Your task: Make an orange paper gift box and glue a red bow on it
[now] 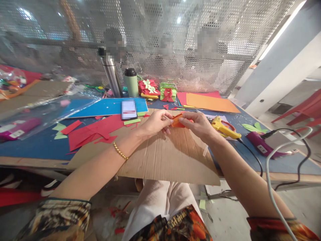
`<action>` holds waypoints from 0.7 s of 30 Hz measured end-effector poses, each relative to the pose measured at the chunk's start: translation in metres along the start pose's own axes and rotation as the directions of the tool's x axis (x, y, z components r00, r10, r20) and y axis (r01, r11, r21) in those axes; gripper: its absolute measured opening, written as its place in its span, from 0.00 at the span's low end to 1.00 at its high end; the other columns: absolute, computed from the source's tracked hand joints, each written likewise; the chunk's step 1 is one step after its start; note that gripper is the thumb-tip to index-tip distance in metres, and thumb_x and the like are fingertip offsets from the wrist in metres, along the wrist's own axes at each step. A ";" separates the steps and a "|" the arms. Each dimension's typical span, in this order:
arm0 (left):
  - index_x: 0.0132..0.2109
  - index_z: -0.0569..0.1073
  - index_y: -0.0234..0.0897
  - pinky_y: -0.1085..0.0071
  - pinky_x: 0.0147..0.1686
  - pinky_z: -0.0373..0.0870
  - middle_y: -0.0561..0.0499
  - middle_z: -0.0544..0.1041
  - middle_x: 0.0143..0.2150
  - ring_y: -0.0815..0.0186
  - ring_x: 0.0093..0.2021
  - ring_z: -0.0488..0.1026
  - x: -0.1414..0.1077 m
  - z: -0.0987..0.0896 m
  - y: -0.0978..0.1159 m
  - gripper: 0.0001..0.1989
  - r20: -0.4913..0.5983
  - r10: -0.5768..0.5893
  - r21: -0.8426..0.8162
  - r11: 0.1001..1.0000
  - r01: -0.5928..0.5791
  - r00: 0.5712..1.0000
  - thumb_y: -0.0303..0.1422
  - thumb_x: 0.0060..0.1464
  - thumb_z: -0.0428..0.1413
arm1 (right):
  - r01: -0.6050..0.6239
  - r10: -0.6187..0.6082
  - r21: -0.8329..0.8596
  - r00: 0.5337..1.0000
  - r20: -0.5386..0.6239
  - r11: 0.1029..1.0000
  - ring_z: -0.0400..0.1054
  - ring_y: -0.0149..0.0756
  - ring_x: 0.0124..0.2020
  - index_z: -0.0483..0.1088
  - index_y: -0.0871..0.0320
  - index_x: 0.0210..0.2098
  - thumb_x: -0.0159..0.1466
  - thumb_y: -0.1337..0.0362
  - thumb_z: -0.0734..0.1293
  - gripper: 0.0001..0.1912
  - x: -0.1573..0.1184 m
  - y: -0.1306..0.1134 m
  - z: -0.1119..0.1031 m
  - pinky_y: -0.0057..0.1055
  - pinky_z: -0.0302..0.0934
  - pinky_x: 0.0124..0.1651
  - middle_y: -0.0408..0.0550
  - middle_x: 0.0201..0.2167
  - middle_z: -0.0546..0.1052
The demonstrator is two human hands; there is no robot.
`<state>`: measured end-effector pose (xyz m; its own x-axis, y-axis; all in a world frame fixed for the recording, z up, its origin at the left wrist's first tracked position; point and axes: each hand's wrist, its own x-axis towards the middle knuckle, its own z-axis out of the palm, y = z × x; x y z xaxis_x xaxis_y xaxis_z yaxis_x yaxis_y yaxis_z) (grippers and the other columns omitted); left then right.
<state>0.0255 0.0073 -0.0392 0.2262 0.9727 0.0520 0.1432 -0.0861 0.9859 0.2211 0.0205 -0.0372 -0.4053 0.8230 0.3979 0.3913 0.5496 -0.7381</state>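
Observation:
A small folded orange paper piece [178,121] is held up over the brown cardboard sheet [155,160]. My left hand [160,121] pinches its left end between thumb and fingers. On its right side my right hand [197,123] grips it, the thumb pressed on its face. Just right of my right hand lies a yellow glue gun [220,126] with a black cord. Red paper pieces [96,130] and green strips [132,122] lie left of my left hand.
Behind the hands stand a steel flask [113,78], a green tumbler [131,83] and folded paper crafts [168,92]. A phone [129,109] rests on a blue board [105,106]. Orange sheets [213,102] lie at back right. A purple power strip [265,144] and cables are at right.

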 end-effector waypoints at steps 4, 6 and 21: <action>0.40 0.69 0.33 0.76 0.21 0.68 0.58 0.75 0.24 0.73 0.18 0.75 0.000 0.001 0.001 0.08 -0.026 0.000 -0.024 1.000 -0.001 1.000 0.17 0.66 0.55 | -0.020 0.020 -0.013 1.000 -0.003 1.000 0.62 0.34 0.30 0.77 0.58 0.27 0.63 0.52 0.66 0.18 0.000 0.000 0.000 0.34 0.55 0.38 0.46 0.26 0.74; 0.40 0.70 0.33 0.76 0.21 0.68 0.57 0.77 0.27 0.73 0.18 0.75 0.001 0.000 0.002 0.08 -0.008 0.000 -0.028 1.000 0.000 1.000 0.19 0.69 0.53 | -0.031 0.030 -0.014 0.999 -0.014 0.999 0.62 0.34 0.29 0.77 0.59 0.27 0.63 0.51 0.65 0.19 0.001 0.000 -0.001 0.34 0.55 0.36 0.46 0.27 0.74; 0.34 0.69 0.33 0.77 0.21 0.69 0.56 0.77 0.26 0.74 0.19 0.75 0.004 0.000 -0.004 0.12 -0.003 0.035 0.009 0.999 -0.035 0.999 0.18 0.66 0.56 | -0.016 0.014 -0.110 1.000 -0.016 0.994 0.63 0.34 0.29 0.75 0.58 0.26 0.63 0.54 0.64 0.17 0.001 -0.001 -0.002 0.34 0.56 0.36 0.46 0.27 0.73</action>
<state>0.0254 0.0117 -0.0430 0.2280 0.9698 0.0871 0.1438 -0.1220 0.9821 0.2220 0.0211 -0.0354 -0.3867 0.8328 0.3960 0.4865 0.5490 -0.6796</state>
